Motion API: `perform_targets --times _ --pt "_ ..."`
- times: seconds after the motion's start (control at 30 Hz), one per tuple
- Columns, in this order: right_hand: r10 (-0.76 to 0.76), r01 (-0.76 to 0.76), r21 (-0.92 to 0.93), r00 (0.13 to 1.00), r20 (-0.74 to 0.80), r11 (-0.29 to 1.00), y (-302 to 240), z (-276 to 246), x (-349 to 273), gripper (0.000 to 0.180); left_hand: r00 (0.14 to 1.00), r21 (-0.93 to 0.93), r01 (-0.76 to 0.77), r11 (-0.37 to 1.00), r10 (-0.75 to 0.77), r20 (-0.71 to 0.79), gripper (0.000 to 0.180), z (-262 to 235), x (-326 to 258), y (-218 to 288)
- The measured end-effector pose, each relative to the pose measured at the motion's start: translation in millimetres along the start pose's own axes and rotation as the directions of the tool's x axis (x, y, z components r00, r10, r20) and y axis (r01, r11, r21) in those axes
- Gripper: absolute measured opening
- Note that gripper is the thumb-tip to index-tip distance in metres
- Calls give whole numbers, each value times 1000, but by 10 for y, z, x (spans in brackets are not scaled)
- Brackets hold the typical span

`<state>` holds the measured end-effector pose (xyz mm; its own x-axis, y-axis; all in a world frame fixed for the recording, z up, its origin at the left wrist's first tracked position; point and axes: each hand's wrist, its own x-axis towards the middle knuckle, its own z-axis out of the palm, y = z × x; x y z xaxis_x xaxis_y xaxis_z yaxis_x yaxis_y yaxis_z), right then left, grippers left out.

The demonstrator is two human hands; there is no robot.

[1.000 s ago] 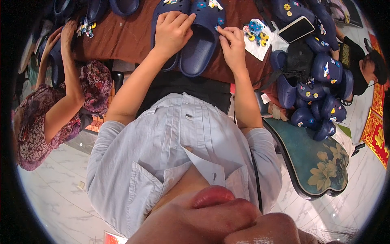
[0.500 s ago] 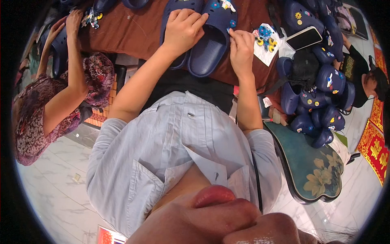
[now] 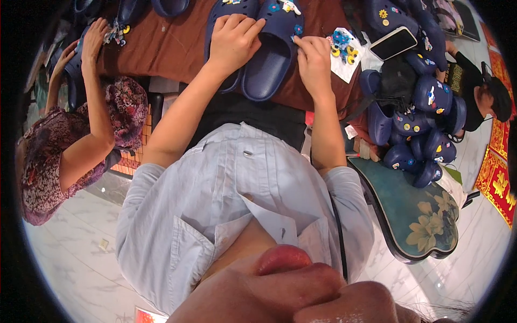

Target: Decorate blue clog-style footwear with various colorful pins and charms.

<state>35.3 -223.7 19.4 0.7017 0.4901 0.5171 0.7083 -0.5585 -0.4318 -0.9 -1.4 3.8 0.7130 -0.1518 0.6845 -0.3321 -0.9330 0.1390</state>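
Well left of the navy clog [image 3: 266,72], a co-worker's hands [image 3: 96,39] are busy at a different clog [image 3: 75,72], and from there a bare stretch of the brown-covered worktop [image 3: 156,48] leaves open room almost up to the navy one. Just left of it lies its mate [image 3: 232,11], and over the navy clog's left rim bends the left hand [image 3: 235,44], fingers curled and gripping. The clog itself points toe-away, its heel out at the worktop's near edge; it's smooth and dark, hollow inside, with blue flowers and a white figure on its upper. At its right rim the right hand [image 3: 313,62] pinches a small bluish piece [image 3: 294,38], too tiny to make out. Right of the clog, a narrow strip of cloth, then a white sheet [image 3: 340,67] bearing blue and yellow charms [image 3: 342,41], a phone [image 3: 393,43] and heaped decorated clogs [image 3: 413,121].
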Motion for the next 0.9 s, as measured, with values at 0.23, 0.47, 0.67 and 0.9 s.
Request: perform_targets --times 0.23,0.47,0.67,0.9 --pt "169 -231 -490 971 -168 841 805 -367 -291 25 1000 2 -14 1000 14 -11 44 -28 93 -30" --pt "368 -357 -459 927 -69 814 1204 -388 -509 42 999 -90 17 996 -14 39 44 -128 94 87" --pt "476 -506 -202 861 -179 838 1417 -339 -598 20 997 -205 9 979 -24 -72 44 -368 73 212" --pt "419 -443 -477 893 -163 759 1158 -373 -369 20 994 -256 0 967 -29 -110 38 -483 8 226"
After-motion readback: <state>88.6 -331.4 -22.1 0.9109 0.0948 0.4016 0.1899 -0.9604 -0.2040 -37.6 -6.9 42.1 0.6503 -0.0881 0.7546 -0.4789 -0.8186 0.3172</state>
